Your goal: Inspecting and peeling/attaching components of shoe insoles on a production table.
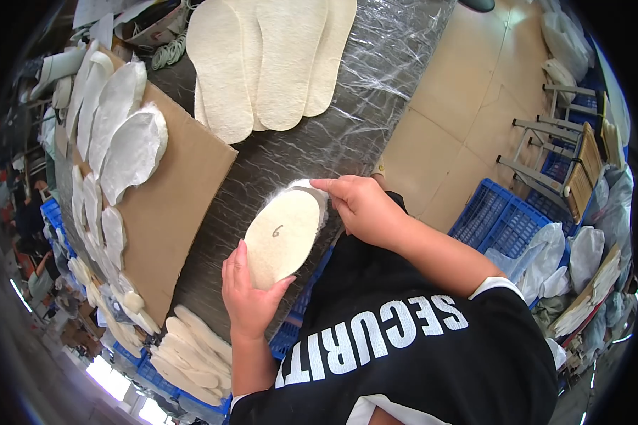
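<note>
A cream felt insole (285, 237) with a small handwritten mark lies tilted over the near edge of the table. My left hand (246, 294) grips its lower end, thumb on one side and fingers along the other. Under the insole, a white fluffy padding layer (303, 185) sticks out around the far tip and right side. My right hand (365, 210) pinches that padding at the tip between thumb and forefinger, the other fingers curled in. How far the padding reaches beneath the insole is hidden.
Several larger felt soles (290, 60) lie fanned on the plastic-covered dark table (376, 64). Left of them, a cardboard sheet (184, 184) carries white padding pieces (131, 152). More insoles (191, 354) are piled at lower left. Blue crates (496, 219) and a folding stool (581, 173) stand at right.
</note>
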`<state>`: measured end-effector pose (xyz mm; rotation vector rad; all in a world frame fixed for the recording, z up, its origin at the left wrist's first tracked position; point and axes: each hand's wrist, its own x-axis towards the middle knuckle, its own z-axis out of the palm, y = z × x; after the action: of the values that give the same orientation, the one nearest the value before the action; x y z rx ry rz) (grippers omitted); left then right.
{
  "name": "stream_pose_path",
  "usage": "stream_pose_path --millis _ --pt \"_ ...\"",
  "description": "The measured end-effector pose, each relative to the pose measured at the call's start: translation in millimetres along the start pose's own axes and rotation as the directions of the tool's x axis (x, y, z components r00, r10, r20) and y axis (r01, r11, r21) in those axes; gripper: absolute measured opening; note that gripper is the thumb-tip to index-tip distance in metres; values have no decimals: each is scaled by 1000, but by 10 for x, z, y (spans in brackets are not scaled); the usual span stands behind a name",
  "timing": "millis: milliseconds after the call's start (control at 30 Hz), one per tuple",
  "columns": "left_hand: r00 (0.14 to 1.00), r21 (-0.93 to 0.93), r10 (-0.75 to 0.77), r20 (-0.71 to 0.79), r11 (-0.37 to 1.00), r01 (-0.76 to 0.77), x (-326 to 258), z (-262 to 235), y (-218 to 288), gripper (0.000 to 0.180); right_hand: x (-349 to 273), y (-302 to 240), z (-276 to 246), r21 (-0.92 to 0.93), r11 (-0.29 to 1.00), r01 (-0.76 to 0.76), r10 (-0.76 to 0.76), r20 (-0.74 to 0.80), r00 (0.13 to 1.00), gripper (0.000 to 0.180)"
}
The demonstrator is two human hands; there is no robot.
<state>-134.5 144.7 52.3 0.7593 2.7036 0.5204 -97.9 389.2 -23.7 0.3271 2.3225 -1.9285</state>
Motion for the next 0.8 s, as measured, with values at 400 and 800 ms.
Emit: stream_pose_path --millis 400,800 --pt "1000 -1 12 1 1000 -12 -8 40 -34 94 102 -187 -164 94 919 -383 352 243 904 31" --pt "999 -7 33 16 999 -33 46 109 -44 93 66 -40 -114 90 967 -238 218 192 957 35"
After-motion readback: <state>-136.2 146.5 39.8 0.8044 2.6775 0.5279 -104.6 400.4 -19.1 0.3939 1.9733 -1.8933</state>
